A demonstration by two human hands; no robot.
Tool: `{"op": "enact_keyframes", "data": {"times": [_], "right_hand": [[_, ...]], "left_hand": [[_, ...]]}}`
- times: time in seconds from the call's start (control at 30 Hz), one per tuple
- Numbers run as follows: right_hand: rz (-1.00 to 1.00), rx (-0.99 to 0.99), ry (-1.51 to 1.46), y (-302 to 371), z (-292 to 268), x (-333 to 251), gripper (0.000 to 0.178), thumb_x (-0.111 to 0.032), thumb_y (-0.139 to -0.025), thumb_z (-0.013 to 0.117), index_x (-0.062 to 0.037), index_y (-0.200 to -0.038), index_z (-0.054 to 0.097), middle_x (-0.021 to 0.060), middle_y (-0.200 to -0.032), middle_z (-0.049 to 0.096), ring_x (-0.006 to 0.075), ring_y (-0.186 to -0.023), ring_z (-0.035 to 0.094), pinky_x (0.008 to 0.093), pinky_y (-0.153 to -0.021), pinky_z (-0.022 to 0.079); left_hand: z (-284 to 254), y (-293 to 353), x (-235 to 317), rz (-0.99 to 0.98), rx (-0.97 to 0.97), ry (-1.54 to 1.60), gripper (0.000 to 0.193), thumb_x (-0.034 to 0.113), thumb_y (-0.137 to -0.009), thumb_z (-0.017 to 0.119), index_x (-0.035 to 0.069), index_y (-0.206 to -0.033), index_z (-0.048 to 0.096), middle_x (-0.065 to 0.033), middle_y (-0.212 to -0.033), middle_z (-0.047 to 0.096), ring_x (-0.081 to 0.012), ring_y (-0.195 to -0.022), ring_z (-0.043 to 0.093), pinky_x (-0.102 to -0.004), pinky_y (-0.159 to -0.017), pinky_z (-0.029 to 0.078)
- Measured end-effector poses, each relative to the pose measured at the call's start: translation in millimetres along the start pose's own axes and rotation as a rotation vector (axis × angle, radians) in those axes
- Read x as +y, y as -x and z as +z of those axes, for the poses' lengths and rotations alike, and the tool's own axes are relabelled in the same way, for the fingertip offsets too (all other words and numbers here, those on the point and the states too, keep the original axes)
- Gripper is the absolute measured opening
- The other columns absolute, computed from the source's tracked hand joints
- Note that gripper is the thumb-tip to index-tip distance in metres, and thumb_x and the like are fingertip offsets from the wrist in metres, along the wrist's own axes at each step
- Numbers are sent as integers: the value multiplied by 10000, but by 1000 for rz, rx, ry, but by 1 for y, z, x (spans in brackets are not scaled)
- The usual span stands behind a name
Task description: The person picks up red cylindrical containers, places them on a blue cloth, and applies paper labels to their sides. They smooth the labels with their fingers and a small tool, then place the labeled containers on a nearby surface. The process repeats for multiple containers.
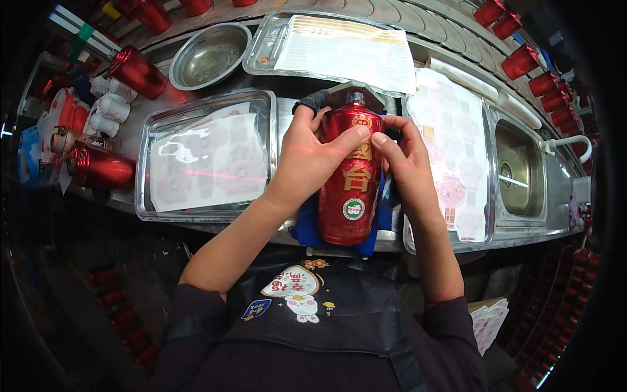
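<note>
Your grip — left hand (307,157) and right hand (410,160) — holds the red bottle (333,193) on the blue cloth (305,226); gold letters (357,178) and round sticker (353,209) are on, so its front looks nearly done.

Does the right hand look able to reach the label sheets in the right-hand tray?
Probably yes: nothing visibly blocks the right hand from the nearby label sheets, though it would first have to release the glossy red bottle.

White glare, dark bent edges
</note>
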State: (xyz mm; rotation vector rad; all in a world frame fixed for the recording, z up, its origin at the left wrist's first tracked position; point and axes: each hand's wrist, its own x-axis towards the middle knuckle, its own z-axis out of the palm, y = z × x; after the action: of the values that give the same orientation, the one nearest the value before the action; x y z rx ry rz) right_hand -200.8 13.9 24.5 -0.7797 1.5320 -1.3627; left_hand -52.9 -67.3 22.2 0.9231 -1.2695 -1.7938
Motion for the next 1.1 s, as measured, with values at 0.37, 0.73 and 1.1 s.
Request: {"op": "enact_keyframes", "data": {"times": [0.37, 0.73, 1.1], "right_hand": [[8, -26, 39, 1, -13, 8, 522, -315, -920, 709, -9, -1306, 534, 125, -1252, 579, 175, -1181, 518, 319, -1014, 410], [-8, -84, -35, 37, -10, 11, 662, -185, -894, 746, 6, -1433, 413, 154, -1288, 570, 66, -725, 633, 199, -645, 523], [-4, -75, 57, 42, -4, 11, 729, -102, -874, 747, -20, -1482, 352, 113, -1271, 568, 62, -828, 649, 214, -729, 542]], "left_hand": [[-16, 18, -2, -101, -21, 135, 477, 185, -873, 800, -4, -1035, 393, -259, -1317, 570, -243, -1229, 580, -344, -995, 520], [-21, 31, -11, -52, -131, 47, 514, 174, -852, 818, -35, -1093, 415, -284, -1401, 503, -267, -1300, 525, -377, -1063, 468], [-26, 32, -11, -105, -151, 20, 651, 214, -845, 826, -44, -1269, 405, -252, -1389, 520, -274, -1310, 518, -387, -1085, 446]]}}
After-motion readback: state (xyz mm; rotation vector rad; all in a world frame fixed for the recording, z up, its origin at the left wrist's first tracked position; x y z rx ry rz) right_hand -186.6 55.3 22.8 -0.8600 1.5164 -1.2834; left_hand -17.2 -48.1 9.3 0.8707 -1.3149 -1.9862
